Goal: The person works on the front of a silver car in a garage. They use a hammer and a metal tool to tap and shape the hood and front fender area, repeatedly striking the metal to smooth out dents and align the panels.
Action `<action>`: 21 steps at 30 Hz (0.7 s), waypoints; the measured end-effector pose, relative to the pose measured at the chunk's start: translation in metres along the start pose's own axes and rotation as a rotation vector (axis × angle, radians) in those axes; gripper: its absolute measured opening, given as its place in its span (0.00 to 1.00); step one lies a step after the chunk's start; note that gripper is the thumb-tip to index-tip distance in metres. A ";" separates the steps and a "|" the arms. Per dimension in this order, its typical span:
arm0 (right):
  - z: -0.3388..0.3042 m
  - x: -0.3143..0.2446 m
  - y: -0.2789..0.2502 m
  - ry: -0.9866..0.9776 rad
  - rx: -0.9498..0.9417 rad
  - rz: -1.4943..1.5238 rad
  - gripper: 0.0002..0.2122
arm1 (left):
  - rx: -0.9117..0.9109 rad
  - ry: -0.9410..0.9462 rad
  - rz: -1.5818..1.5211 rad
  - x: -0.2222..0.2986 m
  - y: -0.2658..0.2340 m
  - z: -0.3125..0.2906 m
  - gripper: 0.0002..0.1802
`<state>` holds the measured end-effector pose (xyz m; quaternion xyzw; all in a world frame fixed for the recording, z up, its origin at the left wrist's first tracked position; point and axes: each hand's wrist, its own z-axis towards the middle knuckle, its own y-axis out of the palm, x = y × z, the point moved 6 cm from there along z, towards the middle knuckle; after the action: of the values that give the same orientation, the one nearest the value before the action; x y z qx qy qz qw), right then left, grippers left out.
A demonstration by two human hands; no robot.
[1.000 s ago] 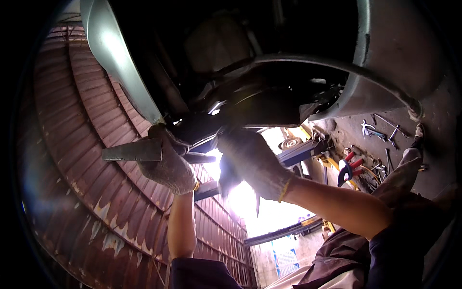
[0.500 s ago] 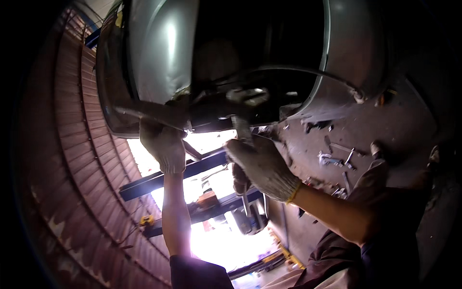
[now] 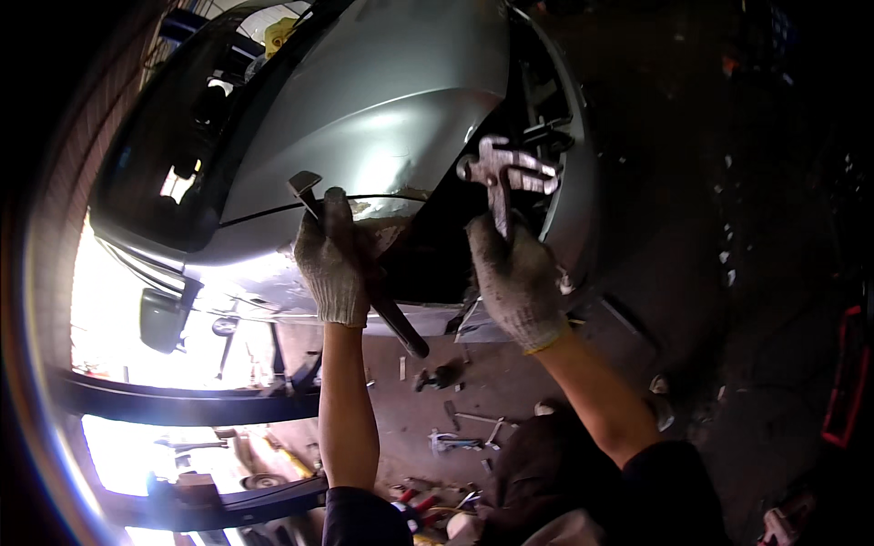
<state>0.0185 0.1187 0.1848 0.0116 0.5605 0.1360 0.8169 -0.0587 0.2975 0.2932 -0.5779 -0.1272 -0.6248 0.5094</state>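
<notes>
My left hand [image 3: 332, 264] is closed around a hammer [image 3: 401, 328], its small squared head above my fingers and its dark handle slanting down to the right. The hand is against the silver car's damaged fender edge [image 3: 387, 232], where paint is scraped and the metal is creased. To its right, my right hand [image 3: 519, 282] grips a worn steel tool [image 3: 501, 173] with a rounded knob on one side and two long prongs on the other. That tool is held upright in front of the dark opening at the car's front; its lower part is hidden. Both hands wear knitted gloves.
The silver hood [image 3: 401, 55] spreads ahead, with the windshield and side mirror [image 3: 162, 318] to the left. Wrenches and other tools [image 3: 455, 441] lie on the floor below my hands. Dark lift beams [image 3: 200, 407] cross the lower left. A red-edged object [image 3: 842, 373] lies far right.
My view has swung, so more of the hood and fender shows. My right hand has raised its steel tool clear of the car's edge. The left hand still holds the hammer, now tilted upward.
</notes>
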 end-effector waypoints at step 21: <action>0.039 0.023 0.033 -0.222 -0.685 -0.098 0.06 | 0.267 -0.095 0.265 -0.005 -0.020 -0.013 0.17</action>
<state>0.0546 0.1615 0.1839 -0.2746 0.3901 0.2746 0.8349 -0.0830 0.2998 0.2935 -0.5456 -0.1557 -0.5019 0.6528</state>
